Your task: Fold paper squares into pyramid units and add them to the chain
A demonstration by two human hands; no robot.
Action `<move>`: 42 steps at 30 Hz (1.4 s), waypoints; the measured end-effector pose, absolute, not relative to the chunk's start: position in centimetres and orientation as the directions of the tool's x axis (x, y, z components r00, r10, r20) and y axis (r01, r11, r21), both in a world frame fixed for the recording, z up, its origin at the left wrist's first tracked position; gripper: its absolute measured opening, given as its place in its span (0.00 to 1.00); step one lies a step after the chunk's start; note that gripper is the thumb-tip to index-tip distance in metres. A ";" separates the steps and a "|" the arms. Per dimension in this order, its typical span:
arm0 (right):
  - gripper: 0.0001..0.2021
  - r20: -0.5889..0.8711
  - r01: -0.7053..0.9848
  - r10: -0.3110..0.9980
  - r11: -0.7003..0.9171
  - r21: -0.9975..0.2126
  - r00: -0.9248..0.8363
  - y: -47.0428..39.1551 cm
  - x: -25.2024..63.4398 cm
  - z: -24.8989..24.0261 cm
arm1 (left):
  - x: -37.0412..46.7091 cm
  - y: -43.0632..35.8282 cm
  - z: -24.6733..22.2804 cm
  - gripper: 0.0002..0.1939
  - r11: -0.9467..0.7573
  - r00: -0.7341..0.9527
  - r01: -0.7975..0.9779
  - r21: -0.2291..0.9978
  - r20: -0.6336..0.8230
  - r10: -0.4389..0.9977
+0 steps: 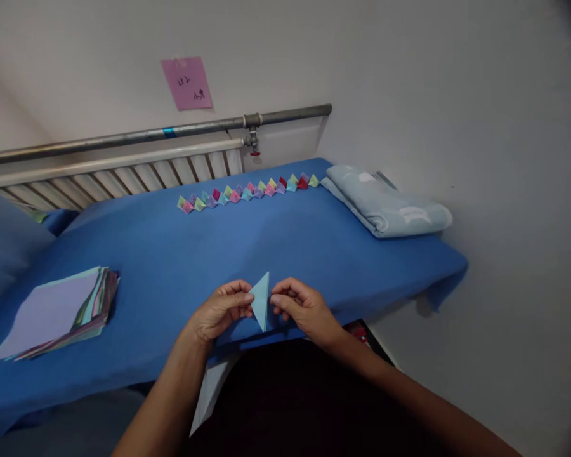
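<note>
A light blue sheet of paper (261, 301), folded into a triangle with layered edges, is held up above the near edge of the blue-covered surface. My left hand (226, 308) pinches its left corner between thumb and fingers. Close by its long right edge is my right hand (302, 308), with thumb and fingertips drawn together. Whether those fingertips touch the paper, or hold anything, cannot be made out.
Colourful folded paper pieces (240, 192) form a zigzag row along the far side of the blue cloth (171, 266). Loose coloured sheets (52, 311) are stacked at left. A folded pale blue blanket (390, 203) lies at right. Behind are a radiator (137, 174) and pipe (200, 129).
</note>
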State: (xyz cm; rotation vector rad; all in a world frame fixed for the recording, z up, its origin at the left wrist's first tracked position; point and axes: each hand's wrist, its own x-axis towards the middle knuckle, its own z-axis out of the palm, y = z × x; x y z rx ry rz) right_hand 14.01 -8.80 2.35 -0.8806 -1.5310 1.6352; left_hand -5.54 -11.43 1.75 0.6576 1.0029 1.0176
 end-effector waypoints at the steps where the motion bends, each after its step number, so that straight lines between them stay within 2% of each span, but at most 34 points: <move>1: 0.08 -0.011 -0.058 0.858 -0.047 -0.997 -0.513 -8.9 13.9 2.4 | -5.4 -11.5 1.7 0.14 0.409 0.182 -0.392 0.824 -0.366 0.913; 29: 0.08 -0.070 -0.103 0.813 -0.158 -0.982 -0.577 -9.3 13.9 2.8 | -4.3 -12.1 1.0 0.14 0.442 0.285 -0.484 0.755 -0.342 0.896; 33: 0.05 -0.066 -0.024 0.837 -0.094 -0.995 -0.543 -9.1 14.0 3.1 | -4.2 -12.2 1.4 0.13 0.428 0.261 -0.461 0.777 -0.342 0.903; 36: 0.04 -0.105 0.025 0.851 -0.107 -0.994 -0.515 -8.9 13.9 2.7 | -4.1 -12.2 1.7 0.14 0.415 0.221 -0.427 0.803 -0.353 0.909; 42: 0.02 -0.133 0.009 0.837 -0.151 -0.988 -0.531 -8.9 13.6 1.6 | -3.7 -12.2 2.2 0.15 0.412 0.169 -0.369 0.833 -0.376 0.911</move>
